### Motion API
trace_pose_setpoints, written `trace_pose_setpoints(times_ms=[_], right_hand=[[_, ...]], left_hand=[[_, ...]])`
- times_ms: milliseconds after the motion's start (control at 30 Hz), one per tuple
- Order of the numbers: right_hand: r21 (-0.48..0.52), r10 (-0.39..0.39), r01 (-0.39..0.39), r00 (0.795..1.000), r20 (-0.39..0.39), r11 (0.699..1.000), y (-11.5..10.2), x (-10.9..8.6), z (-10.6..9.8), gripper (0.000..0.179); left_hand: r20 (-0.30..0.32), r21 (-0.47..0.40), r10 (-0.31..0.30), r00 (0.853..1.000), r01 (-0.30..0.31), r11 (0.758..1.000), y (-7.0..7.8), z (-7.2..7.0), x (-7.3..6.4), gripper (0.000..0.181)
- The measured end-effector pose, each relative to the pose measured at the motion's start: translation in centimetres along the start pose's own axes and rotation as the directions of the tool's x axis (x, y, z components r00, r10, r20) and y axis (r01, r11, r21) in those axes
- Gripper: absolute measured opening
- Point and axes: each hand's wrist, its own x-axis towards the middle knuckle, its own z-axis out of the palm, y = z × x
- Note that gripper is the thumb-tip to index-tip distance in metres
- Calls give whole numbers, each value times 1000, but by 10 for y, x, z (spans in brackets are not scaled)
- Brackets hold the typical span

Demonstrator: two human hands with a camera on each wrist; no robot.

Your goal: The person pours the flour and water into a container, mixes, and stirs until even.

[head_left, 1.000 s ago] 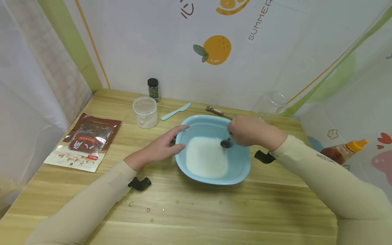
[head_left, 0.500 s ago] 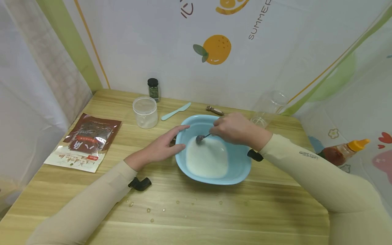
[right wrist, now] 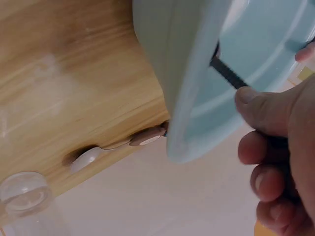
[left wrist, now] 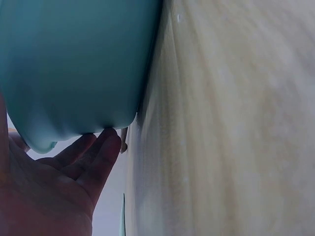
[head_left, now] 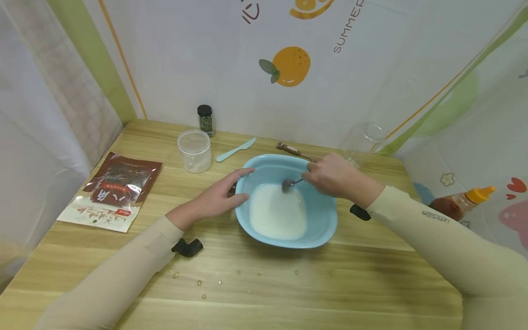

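A light blue basin holding milky white liquid stands mid-table. My left hand steadies its left side; in the left wrist view, the fingers lie fairly straight against the outer wall, and the thumb reaches the rim in the head view. Above the basin's back right part, my right hand grips a dark spoon by its handle. The bowl of that spoon is at the far edge of the liquid, slightly blurred. The right wrist view shows the dark, textured handle emerging past the thumb.
Behind the basin lie a bear-handled spoon and a pale green knife. A clear tub, a black-lidded spice jar and a brown food pouch are leftward. A clear glass container and orange-capped bottle are rightward.
The right hand swings the dark spoon left along the basin's far side, then partway back right. The left hand keeps its place on the basin.
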Motion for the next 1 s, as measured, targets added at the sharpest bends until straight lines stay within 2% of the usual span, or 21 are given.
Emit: trace_pose_setpoints(times_ms=[133, 300, 367, 500, 567, 633, 767, 833, 900, 1000], right_hand=[[-2, 63, -63, 996, 64, 998, -5, -10, -7, 30], [52, 151, -165, 967, 206, 985, -12, -16, -21, 34], [79, 163, -190, 952, 260, 979, -16, -16, -28, 33], [179, 137, -207, 930, 340, 962, -22, -13, -36, 30], [264, 99, -201, 930, 354, 943, -24, -12, -39, 28], [367, 45, -179, 938, 345, 913, -25, -10, -38, 24], [543, -15, -157, 954, 299, 825, -27, -4, -29, 14], [600, 0, -179, 958, 285, 780, -26, 1, -21, 12], [624, 47, -214, 961, 273, 751, -24, 5, -13, 9], [604, 136, -270, 956, 259, 750, -18, 6, -5, 11]], left_hand=[[1, 3, -8, 1000, 8, 1000, 1, -1, 0, 70], [1, -1, -5, 1000, 5, 1000, 2, -2, 1, 70], [0, 1, -3, 1000, 3, 1000, 2, -2, 1, 70], [2, 4, -3, 1000, 3, 1000, 4, -2, 1, 70], [3, 5, -3, 1000, 3, 1000, 4, -2, 1, 70], [4, 5, -2, 1000, 2, 1000, 4, -2, 1, 70], [4, 7, 0, 1000, 0, 1000, 4, -2, 1, 69], [2, 11, 0, 1000, 0, 1000, 3, -1, 1, 69], [0, 16, -2, 1000, 2, 1000, 3, -1, 1, 70], [-2, 22, -9, 1000, 9, 1000, 2, 0, 0, 70]])
